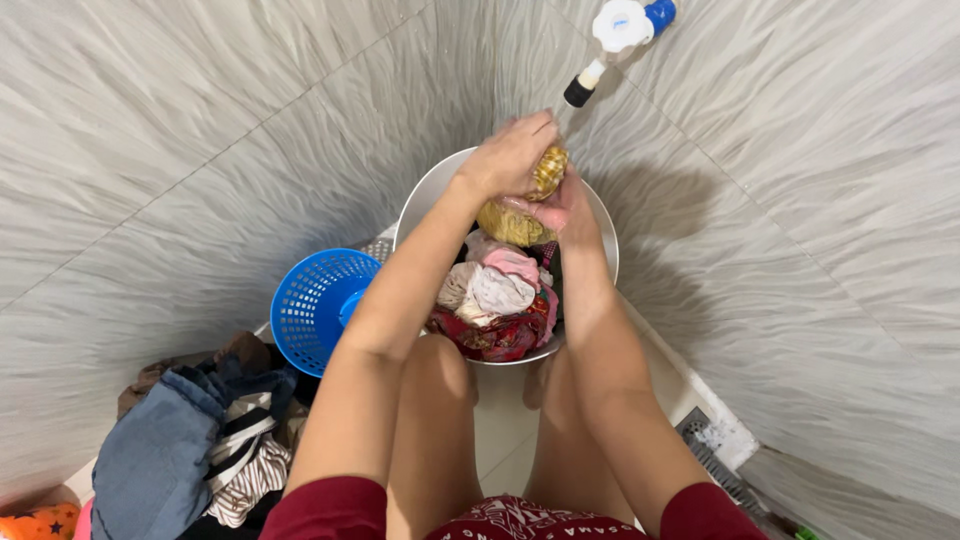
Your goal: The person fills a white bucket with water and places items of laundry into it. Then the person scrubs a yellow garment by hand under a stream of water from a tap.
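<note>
Both my hands wring a yellow patterned cloth (512, 222) above a white round basin (425, 195). My left hand (508, 155) grips the cloth's top from above. My right hand (556, 208) clasps it from the right side and below. The cloth is twisted into a tight wad between them. Under it, the basin holds several wet garments (495, 300) in pink, white and dark red. A white tap with a blue knob (620, 30) sticks out of the tiled wall just above my hands.
A blue perforated plastic basket (315, 305) lies tipped left of the basin. A heap of clothes (190, 440), denim and striped, lies at lower left. A floor drain grate (715, 455) sits at lower right. My bare knees flank the basin in the tiled corner.
</note>
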